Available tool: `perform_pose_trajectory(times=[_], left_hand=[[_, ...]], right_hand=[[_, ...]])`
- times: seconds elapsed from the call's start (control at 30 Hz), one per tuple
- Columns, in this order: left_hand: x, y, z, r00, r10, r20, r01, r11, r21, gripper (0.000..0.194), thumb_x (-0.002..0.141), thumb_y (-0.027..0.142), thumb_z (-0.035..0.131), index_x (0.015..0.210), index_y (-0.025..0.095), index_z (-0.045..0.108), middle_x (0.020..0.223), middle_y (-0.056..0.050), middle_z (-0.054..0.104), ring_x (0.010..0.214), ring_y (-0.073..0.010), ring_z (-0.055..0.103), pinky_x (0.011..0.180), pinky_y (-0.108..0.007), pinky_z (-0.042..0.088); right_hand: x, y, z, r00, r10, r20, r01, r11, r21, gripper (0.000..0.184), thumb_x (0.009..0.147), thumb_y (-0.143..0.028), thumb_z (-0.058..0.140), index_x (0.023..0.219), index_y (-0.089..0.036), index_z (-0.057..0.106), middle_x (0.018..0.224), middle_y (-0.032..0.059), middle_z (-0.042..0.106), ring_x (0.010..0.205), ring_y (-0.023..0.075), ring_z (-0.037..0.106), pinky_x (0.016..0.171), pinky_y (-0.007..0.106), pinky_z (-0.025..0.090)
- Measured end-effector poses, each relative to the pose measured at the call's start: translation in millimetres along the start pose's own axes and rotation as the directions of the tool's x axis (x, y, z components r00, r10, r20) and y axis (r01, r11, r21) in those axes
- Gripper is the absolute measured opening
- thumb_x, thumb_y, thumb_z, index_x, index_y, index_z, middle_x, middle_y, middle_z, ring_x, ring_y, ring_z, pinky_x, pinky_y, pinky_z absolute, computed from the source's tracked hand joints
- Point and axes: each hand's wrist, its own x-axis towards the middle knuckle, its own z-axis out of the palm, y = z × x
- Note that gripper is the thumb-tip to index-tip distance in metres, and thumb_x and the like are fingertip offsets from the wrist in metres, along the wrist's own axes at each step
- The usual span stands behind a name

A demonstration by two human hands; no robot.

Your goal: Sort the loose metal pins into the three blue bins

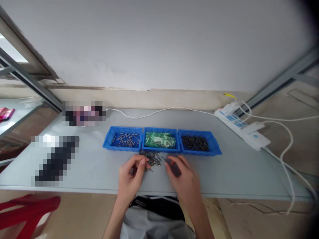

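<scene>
My left hand [133,174] is closed in a pinch just left of a small pile of metal pins [156,159]. A thin metal pin [151,170] sticks out from its fingertips. On the pile's right, my right hand [184,176] pinches a thin dark pin [163,159] between thumb and forefinger. Three blue bins stand in a row behind the pile. Loose silver pins lie in the left bin [106,145]. Green-tinted plastic packets and some pins fill the middle bin [161,150]. Dark pins are heaped in the right bin [213,146].
A white power strip [240,127] with plugs and cables lies on the right of the grey table [224,179]. A white cable [149,114] runs along the back. Blurred-out objects lie at left. A red stool [32,210] stands below, left.
</scene>
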Motion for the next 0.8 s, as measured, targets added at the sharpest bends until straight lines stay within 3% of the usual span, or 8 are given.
perform_pose_trajectory(times=[0.1, 0.2, 0.4, 0.57, 0.8], left_hand=[[1.8, 3.6, -0.8, 1.000, 0.009, 0.020, -0.009, 1.000, 0.006, 0.029, 0.107, 0.038, 0.061, 0.091, 0.019, 0.076, 0.072, -0.002, 0.079, 0.064, -0.0149, 0.070, 0.061, -0.023, 0.049], [3.2, 5.0, -0.3, 0.999, 0.007, 0.034, -0.008, 1.000, 0.008, 0.029, 0.107, 0.038, 0.060, 0.091, 0.019, 0.076, 0.072, -0.002, 0.078, 0.063, -0.0148, 0.069, 0.059, -0.023, 0.048], [5.5, 4.7, 2.6, 0.994, 0.017, 0.107, -0.020, 0.999, 0.031, 0.025, 0.106, 0.035, 0.061, 0.100, 0.018, 0.078, 0.076, -0.003, 0.079, 0.058, -0.0125, 0.062, 0.055, -0.021, 0.045], [3.3, 2.9, 0.8, 0.984, 0.119, 0.132, -0.125, 0.991, 0.039, 0.019, 0.104, 0.026, 0.063, 0.104, 0.019, 0.080, 0.078, -0.002, 0.076, 0.059, -0.0118, 0.061, 0.059, -0.021, 0.048], [1.7, 4.1, 1.1, 0.981, 0.141, 0.129, -0.148, 0.988, 0.046, 0.014, 0.103, 0.023, 0.066, 0.105, 0.020, 0.080, 0.078, -0.001, 0.074, 0.060, -0.0118, 0.060, 0.058, -0.021, 0.048]], right_hand=[[-0.8, -0.2, 8.5, 0.993, 0.036, 0.112, -0.028, 0.997, -0.070, 0.018, 0.107, -0.031, 0.057, 0.103, -0.025, 0.074, 0.097, 0.0041, 0.076, 0.076, 0.0205, 0.072, 0.063, 0.029, 0.047], [5.3, 1.4, 8.8, 0.988, 0.054, 0.143, -0.047, 0.998, -0.048, 0.018, 0.106, -0.028, 0.055, 0.094, -0.025, 0.069, 0.090, 0.0026, 0.074, 0.071, 0.0199, 0.069, 0.061, 0.029, 0.044], [10.8, -20.9, 5.0, 0.987, 0.031, 0.155, -0.076, 0.954, 0.291, 0.011, 0.107, -0.028, 0.057, 0.099, -0.024, 0.064, 0.085, -0.0008, 0.069, 0.065, 0.0138, 0.060, 0.066, 0.024, 0.050], [9.8, -43.0, 13.6, 0.983, -0.031, 0.183, -0.070, 0.850, 0.522, 0.011, 0.109, -0.029, 0.057, 0.104, -0.024, 0.066, 0.086, -0.0009, 0.069, 0.067, 0.0122, 0.062, 0.062, 0.021, 0.050], [1.1, -37.3, 26.5, 0.985, 0.089, 0.149, -0.160, 0.801, 0.578, 0.011, 0.108, -0.032, 0.062, 0.103, -0.024, 0.068, 0.086, 0.0002, 0.072, 0.072, 0.0142, 0.068, 0.067, 0.022, 0.055]])
